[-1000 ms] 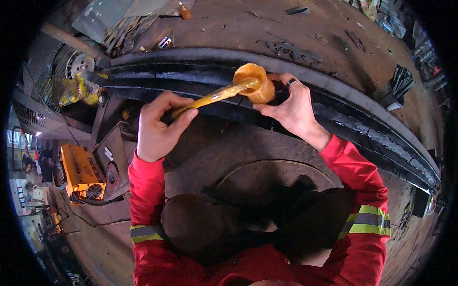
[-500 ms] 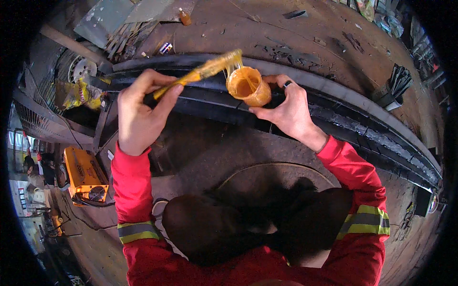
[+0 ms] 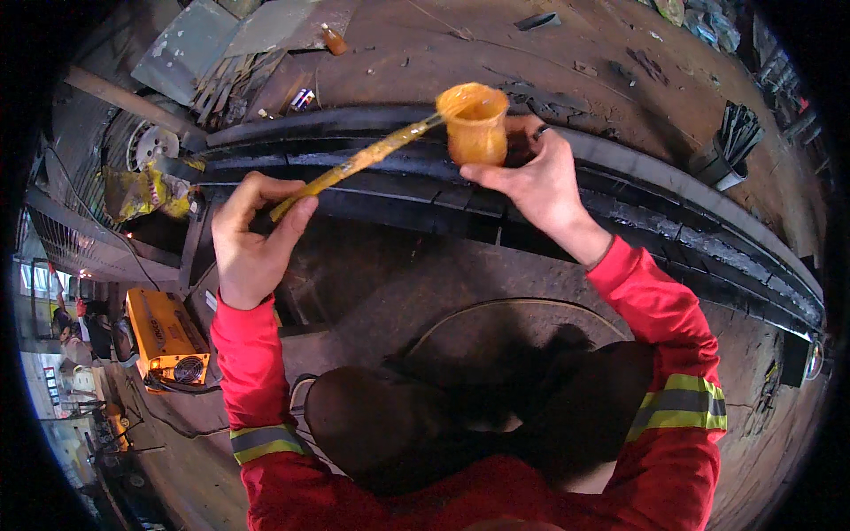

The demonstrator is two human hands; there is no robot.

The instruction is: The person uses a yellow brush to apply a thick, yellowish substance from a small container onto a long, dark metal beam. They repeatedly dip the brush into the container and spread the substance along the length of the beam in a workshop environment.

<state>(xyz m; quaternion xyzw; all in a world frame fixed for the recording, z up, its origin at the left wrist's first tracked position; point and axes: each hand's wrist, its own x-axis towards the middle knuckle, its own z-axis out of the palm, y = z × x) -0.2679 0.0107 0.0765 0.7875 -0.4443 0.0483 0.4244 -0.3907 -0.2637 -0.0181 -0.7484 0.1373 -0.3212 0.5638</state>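
Observation:
Between thumb and fingers, my left hand (image 3: 257, 234) grips the end of a paintbrush (image 3: 376, 154) smeared with orange-yellow paint. The brush slants up to the right, and its bristle end meets the rim of a small paint cup (image 3: 478, 142). How far the bristles reach inside is hidden by the rim. My right hand (image 3: 544, 181), with a dark ring on one finger, holds the cup from its right side. Orange paint coats the cup inside and out. Both hands are above long dark metal beams (image 3: 416, 188).
An orange welding machine (image 3: 166, 336) with a cable stands at left. A yellow bag (image 3: 137, 193) lies near a white wheel-like disc (image 3: 152, 146). Farther off are a small bottle (image 3: 334, 40), scrap sheets (image 3: 190, 53) and a container of thin rods (image 3: 730, 155) at right.
The brush's bristle end has moved from above the cup, where paint strands hung from it, to the rim. The cup has risen slightly and turned its opening away from me.

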